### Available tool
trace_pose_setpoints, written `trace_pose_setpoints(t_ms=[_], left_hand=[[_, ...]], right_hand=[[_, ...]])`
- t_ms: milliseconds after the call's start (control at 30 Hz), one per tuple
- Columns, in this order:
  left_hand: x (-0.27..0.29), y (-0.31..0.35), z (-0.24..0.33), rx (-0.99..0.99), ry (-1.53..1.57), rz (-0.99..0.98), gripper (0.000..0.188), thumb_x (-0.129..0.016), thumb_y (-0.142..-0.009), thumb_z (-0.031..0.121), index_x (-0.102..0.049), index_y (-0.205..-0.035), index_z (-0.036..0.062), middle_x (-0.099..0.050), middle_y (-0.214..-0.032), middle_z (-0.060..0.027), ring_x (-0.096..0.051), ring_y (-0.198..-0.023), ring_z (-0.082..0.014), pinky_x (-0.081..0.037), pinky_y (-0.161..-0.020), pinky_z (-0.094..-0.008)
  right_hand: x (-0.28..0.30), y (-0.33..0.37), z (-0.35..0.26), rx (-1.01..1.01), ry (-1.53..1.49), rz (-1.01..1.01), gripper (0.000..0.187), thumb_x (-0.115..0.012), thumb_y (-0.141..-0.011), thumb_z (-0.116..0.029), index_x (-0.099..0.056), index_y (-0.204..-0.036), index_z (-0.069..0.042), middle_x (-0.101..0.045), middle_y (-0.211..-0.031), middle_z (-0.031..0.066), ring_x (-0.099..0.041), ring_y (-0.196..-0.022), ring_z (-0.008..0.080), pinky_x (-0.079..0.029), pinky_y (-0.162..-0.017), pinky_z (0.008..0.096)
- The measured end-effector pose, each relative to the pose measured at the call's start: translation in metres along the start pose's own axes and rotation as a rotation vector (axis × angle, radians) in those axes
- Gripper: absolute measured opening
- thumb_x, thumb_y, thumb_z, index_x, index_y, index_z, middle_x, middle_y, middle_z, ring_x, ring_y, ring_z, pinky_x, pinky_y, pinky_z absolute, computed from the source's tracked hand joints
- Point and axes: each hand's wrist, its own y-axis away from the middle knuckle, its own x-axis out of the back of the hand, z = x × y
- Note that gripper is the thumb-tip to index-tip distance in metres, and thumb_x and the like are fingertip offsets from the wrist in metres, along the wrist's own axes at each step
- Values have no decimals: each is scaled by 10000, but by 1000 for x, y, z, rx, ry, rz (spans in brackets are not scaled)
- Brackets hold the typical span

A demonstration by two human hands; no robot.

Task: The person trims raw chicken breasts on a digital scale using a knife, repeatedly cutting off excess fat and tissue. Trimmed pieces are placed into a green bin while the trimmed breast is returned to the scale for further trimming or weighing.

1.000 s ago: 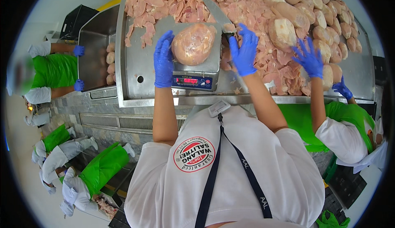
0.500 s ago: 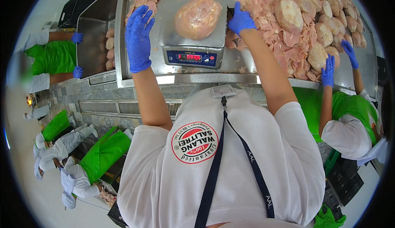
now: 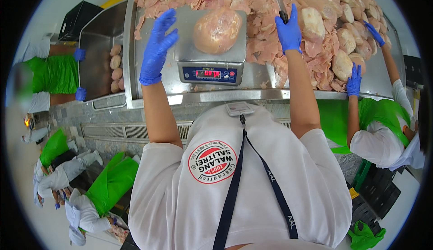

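A large, rounded pink lump of ham-like meat [image 3: 218,31] rests on the steel plate of a digital scale [image 3: 209,75] with a lit red display. My left hand [image 3: 158,47], blue-gloved, hovers beside the scale's left edge with its fingers apart and nothing in them. To the right, my right hand [image 3: 289,32], gloved too, is closed round the black handle of a knife [image 3: 277,0]. Its blade points away from me over a heap of thin pink meat trimmings [image 3: 266,38], with the index finger stretched along one side.
Whole meat lumps [image 3: 311,24] are piled at the right of the steel table [image 3: 180,97]. A co-worker's gloved hands [image 3: 354,81] reach among them. At left, another person holds a steel bin [image 3: 101,33] containing several lumps. More people in green aprons work at lower left.
My right hand has moved right, from beside the scale to over the trimmings, and the knife's blade now shows. My left hand has turned slightly. The co-worker's far hand has reached farther among the lumps.
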Motion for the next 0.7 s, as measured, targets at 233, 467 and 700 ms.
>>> trace_pose_setpoints(t_ms=[233,467,700], left_hand=[[-17,-57,-25,-19,-443,-455,1280,-914,-648,376,-114,-1598,67,-195,-1635,-169,-219,-1507,-309,-235,-1214,-422],[-37,-52,-23,72,-515,-441,1289,-915,-639,415,-131,-1585,23,-273,-1585,-211,-283,-1476,-339,-258,-1206,-419],[-38,-68,-32,-20,-452,-497,1280,-934,-615,390,-169,-1575,29,-298,-1548,-227,-299,-1462,-333,-267,-1202,-420]], right_hand=[[29,80,-62,62,-184,-289,610,-616,-968,-436,-458,-1491,-164,-699,-877,129,-678,-801,230,-519,-751,360],[29,156,-53,21,-210,-290,657,-623,-968,-424,-379,-1519,-163,-592,-693,88,-567,-623,197,-468,-632,355],[22,156,-43,-33,-236,-239,614,-593,-980,-468,-426,-1464,-130,-539,-651,87,-532,-585,210,-426,-587,377]])
